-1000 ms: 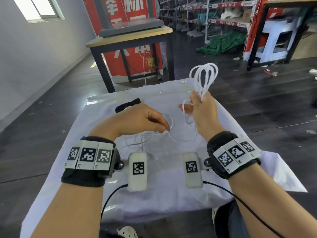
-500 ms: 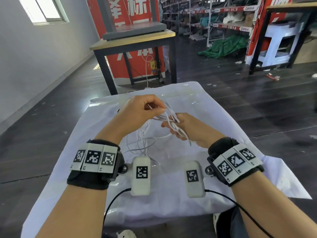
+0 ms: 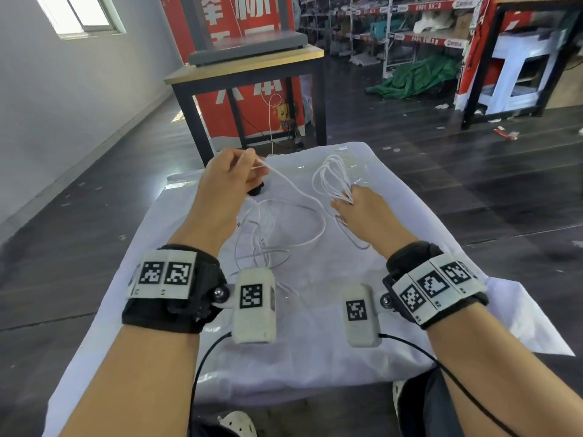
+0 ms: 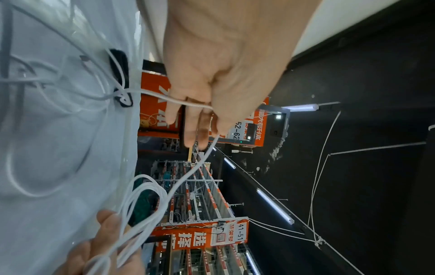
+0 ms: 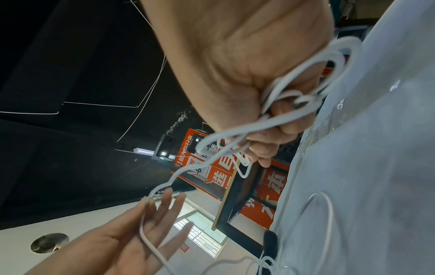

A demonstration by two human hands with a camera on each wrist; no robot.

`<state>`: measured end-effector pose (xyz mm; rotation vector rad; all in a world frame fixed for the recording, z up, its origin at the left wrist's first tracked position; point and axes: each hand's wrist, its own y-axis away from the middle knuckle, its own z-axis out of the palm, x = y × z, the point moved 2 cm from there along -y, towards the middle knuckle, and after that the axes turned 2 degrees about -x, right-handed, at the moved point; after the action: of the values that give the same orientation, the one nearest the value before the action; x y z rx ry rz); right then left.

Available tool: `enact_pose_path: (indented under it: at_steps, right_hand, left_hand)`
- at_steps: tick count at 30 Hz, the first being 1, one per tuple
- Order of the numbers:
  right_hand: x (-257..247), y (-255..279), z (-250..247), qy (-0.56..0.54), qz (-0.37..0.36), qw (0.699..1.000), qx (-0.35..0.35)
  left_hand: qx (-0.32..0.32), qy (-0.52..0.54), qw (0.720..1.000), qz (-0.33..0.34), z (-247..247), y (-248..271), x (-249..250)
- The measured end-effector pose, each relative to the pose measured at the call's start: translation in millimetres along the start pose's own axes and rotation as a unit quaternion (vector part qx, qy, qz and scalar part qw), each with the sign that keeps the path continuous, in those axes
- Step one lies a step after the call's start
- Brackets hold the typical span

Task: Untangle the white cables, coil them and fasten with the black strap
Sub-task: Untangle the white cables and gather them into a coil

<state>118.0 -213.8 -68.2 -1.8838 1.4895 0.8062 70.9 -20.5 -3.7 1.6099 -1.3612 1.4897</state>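
Head | left hand (image 3: 229,181) raised, pinching white cable (image 3: 285,181) | right hand (image 3: 362,206) gripping coil (image 3: 331,175)

The red rack sign (image 4: 240,234) reads "41-51" (another red sign (image 4: 237,130) shows "52-62").

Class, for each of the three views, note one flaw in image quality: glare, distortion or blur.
Head view: daylight glares off the white cloth and wide-angle distortion bends the floor lines. Left wrist view: the scene lies sideways; the near right hand and the cloth look soft. Right wrist view: the ceiling is dark, and the cable coil in the right hand blurs.
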Motion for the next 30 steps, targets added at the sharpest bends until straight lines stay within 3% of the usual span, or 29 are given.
enact_pose_path:
  at_steps: [5,9,11,14,15,16,17,20,22,25,30]
  right_hand:
    - [2.7,-0.5,3.7,-0.014,-0.01,1.0,-0.011]
    - [7.2,-1.7,1.6,-0.193,0.05,0.98,0.012]
    - [5.2,0.0,-2.8,-0.378,0.095,0.92,0.033]
    - [2.1,0.0,-9.2,-0.632,0.149,0.759,0.052]
    - [3.0,-0.9,-10.4,-0.661,0.158,0.732,0.054]
    - [4.2,-1.8,-11.7,-0.663,0.157,0.73,0.053]
    - [5.7,-3.1,-12.1,-0.645,0.147,0.749,0.05]
    - [3.3,-1.2,-9.7,-0.485,0.089,0.87,0.007]
    - [-4.0,5.5,-2.3,-0.349,0.055,0.934,-0.055]
    - [-12.1,14.1,9.4,-0.227,0.003,0.965,-0.128]
    - [-22.5,23.5,10.7,-0.166,-0.046,0.967,-0.188]
  left_hand:
    - [-0.108,0.177,0.978,-0.023,3.7,9.8,11.9]
    - [-0.217,0.049,0.975,0.005,4.0,14.9,13.3]
    - [-0.278,-0.042,0.96,0.003,4.6,15.7,8.7]
    - [-0.327,-0.139,0.934,-0.031,3.3,16.4,-3.0]
    - [-0.331,-0.159,0.929,-0.04,1.9,16.2,-6.0]
    - [-0.326,-0.169,0.929,-0.045,-0.1,15.1,-8.1]
    - [-0.313,-0.165,0.934,-0.043,-1.9,13.2,-8.9]
    - [-0.243,-0.108,0.964,-0.009,-3.3,6.9,-6.5]
    - [-0.226,-0.072,0.971,0.013,1.8,6.9,-2.7]
    - [-0.235,-0.042,0.97,0.038,12.3,11.7,2.8]
    - [-0.19,-0.072,0.977,0.06,16.4,9.9,-1.4]
